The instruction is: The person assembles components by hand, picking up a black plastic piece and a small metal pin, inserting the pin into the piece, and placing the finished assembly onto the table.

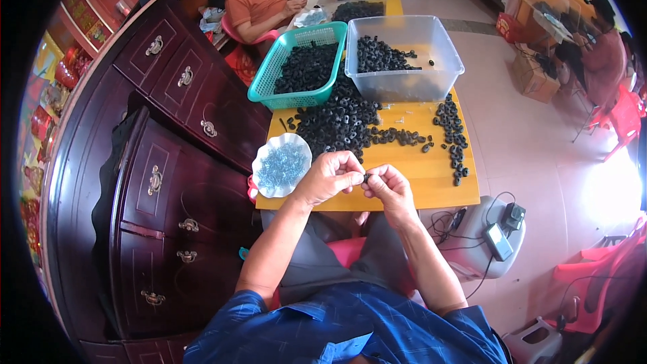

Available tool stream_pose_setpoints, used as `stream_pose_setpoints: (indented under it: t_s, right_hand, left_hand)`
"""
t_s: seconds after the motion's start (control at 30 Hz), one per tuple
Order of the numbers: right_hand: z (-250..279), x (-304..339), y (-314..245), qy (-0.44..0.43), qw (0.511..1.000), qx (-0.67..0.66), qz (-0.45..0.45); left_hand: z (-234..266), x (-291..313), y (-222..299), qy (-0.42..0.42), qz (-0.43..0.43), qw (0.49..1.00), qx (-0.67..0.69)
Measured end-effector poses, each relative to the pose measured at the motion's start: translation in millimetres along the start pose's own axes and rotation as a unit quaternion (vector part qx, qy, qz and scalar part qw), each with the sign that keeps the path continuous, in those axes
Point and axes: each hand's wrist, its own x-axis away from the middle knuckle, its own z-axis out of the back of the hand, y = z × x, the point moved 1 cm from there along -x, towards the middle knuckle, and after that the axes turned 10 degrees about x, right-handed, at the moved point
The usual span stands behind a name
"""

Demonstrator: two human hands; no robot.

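Note:
My left hand (330, 180) and my right hand (393, 193) meet over the near edge of the yellow table (431, 192). Between the fingertips of the right one is a small black oval part (366, 178). The left fingers are pinched against it; whatever they grip themselves is too small to make out. Just left of my hands stands a white scalloped dish (261, 185) full of tiny clear bluish pieces. Beyond them a heap of black oval parts with holes (337, 121) spreads over the tabletop, and a looser band of the same parts (453, 135) runs along the right edge.
A green perforated basket (290, 101) and a clear plastic bin (404, 87), both with black parts, stand at the table's far end. Dark wooden drawers (189, 162) flank the left side. Beyond sits a person in orange (253, 3); a grey case with cables (482, 229) is at right.

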Motion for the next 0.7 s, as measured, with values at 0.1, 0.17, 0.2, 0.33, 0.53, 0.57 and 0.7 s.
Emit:
stream_pose_setpoints:
  t_s: [0.1, 0.17, 0.2, 0.33, 0.53, 0.57, 0.7]
  right_hand:
    - [-1, 1, 3, 0.003, 0.999, 0.034, 0.008]
    - [-1, 1, 6, 0.001, 0.998, 0.063, 0.004]
    - [-2, 2, 8, 0.003, 0.998, 0.064, 0.000]
    - [-6, 0, 12, 0.002, 0.997, 0.071, 0.012]
    - [-15, 6, 3, -0.005, 0.999, 0.034, -0.036]
    - [-15, 6, 5, 0.000, 0.999, 0.034, -0.039]
    - [-16, 6, 7, -0.002, 1.000, 0.002, -0.027]
  left_hand:
    - [2, 3, -4, 0.008, 0.006, 1.000, 0.001]
    - [3, 5, -6, 0.016, 0.003, 1.000, -0.022]
    - [3, 6, -7, 0.014, -0.002, 0.999, -0.035]
    - [3, 7, -2, 0.013, -0.003, 0.994, -0.104]
    - [3, 14, 8, 0.019, 0.024, 0.995, -0.092]
    - [2, 14, 8, 0.020, 0.026, 0.995, -0.090]
    - [0, 12, 8, 0.026, 0.006, 0.995, -0.097]
